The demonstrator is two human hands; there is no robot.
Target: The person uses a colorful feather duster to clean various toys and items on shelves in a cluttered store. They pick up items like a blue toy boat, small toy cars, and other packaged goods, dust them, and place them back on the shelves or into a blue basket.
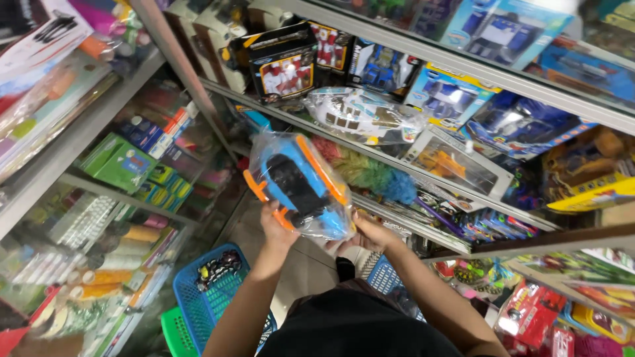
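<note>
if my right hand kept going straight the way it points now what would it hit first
The right hand already presses the bagged blue and orange toy car. Past that, it points up toward the shelf edge with the white toy helicopter, though depth is hard to judge.

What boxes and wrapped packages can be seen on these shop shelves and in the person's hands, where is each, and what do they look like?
Bagged toy vehicle: blue, orange and black, in clear plastic, held by left hand and right hand.
Bagged white helicopter: lying on the shelf above.
Black and yellow box: upper shelf, red-and-white robot picture.
Blue window boxes: right of it, blue toys inside.
Green boxes: left shelf, rectangular.
Blue basket: on the floor.
</note>
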